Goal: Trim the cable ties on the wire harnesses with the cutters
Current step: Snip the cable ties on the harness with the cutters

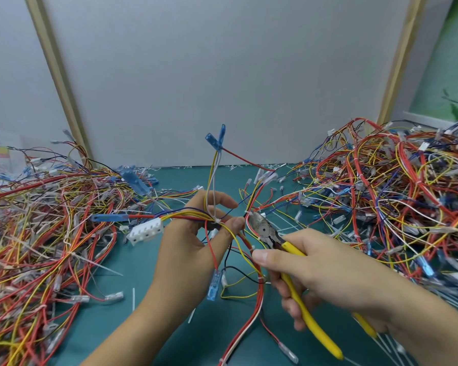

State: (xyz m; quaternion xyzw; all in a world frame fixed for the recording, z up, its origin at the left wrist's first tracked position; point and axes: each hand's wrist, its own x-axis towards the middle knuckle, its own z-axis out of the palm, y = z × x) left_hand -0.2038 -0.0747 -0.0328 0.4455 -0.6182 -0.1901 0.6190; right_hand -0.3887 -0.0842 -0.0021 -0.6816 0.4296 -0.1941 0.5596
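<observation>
Only a narrow strip of bare green table (111,320) lies open, running from the near edge back to the grey wall panel (222,75). A heap of harnesses (37,233) crowds it on the left and a taller heap (394,194) on the right. Cut white tie ends lie scattered on the strip.

Above it, the left hand (193,233) pinches a harness (185,214) between thumb and forefinger at its white cable tie (217,220). The harness runs roughly left to right from a white plug (146,231). One branch rises upright to blue terminals (217,140), and other wires hang down.

The right hand (323,262) has its fingers curled round the yellow handles of the cutters (263,229). Their nose points up and left, just beside the left fingertips, and the handles slant down to the right.
</observation>
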